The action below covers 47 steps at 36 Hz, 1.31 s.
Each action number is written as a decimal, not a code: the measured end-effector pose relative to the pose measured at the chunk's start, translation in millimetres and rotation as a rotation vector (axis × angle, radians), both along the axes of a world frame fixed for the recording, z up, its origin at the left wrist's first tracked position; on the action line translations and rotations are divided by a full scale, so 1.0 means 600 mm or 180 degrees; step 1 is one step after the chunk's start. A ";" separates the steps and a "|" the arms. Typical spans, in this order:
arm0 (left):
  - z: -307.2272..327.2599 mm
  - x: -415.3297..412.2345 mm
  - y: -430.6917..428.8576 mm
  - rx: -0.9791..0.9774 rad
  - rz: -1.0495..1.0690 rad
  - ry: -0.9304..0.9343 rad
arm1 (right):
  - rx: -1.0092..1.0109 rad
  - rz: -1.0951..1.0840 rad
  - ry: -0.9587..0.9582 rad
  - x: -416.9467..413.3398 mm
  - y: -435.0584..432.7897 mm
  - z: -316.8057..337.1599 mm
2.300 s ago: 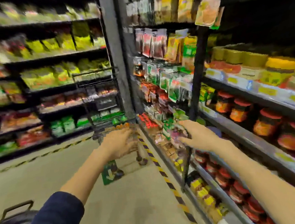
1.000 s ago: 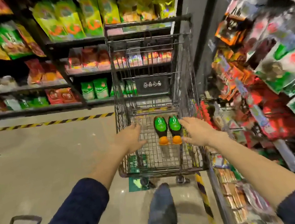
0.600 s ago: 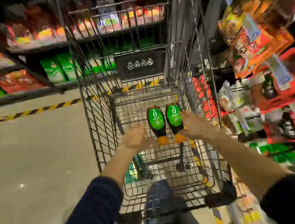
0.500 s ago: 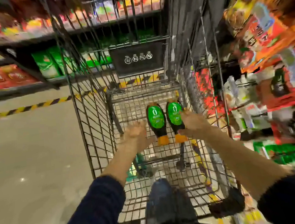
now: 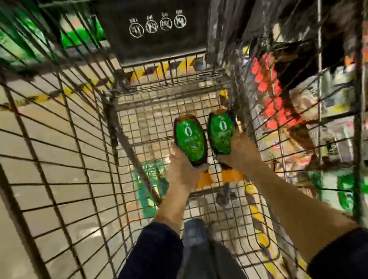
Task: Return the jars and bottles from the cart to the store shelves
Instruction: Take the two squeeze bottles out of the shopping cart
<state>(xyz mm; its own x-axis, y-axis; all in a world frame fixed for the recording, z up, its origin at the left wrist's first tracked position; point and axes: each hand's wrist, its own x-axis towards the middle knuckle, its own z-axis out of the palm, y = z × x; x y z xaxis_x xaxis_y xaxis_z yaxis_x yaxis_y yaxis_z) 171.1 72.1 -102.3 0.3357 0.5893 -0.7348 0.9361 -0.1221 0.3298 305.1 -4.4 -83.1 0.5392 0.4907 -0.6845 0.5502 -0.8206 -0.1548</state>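
Observation:
Two dark squeeze bottles with green labels and orange caps lie side by side on the wire floor of the cart (image 5: pixel 55 162). My left hand (image 5: pixel 182 172) is wrapped around the lower part of the left bottle (image 5: pixel 189 140). Around the lower part of the right bottle (image 5: pixel 221 134) closes my right hand (image 5: pixel 240 150). Both orange caps point toward me, below my fingers. Both arms reach down into the cart basket.
The cart's wire walls rise on both sides, with a black warning panel (image 5: pixel 154 25) at its far end. Store shelves (image 5: pixel 329 97) with packaged goods stand close on the right. The bare floor with yellow-black hazard tape (image 5: pixel 49 96) lies to the left.
I moved from the shelf to the cart and leaned in. Both hands reached to the two bottles and have closed around them; half a second ago they were only touching them.

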 end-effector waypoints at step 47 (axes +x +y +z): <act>0.295 -0.023 0.048 0.1324 0.0420 -0.1451 | 0.2577 -0.1430 -0.0343 -0.032 0.006 0.218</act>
<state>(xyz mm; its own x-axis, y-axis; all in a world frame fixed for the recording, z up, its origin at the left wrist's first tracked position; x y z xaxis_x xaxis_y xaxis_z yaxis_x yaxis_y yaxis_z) 157.3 100.8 74.4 0.4661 0.8528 -0.2355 0.7287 -0.2191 0.6488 285.9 -0.7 47.9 0.8349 0.5265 -0.1602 0.2519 -0.6244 -0.7394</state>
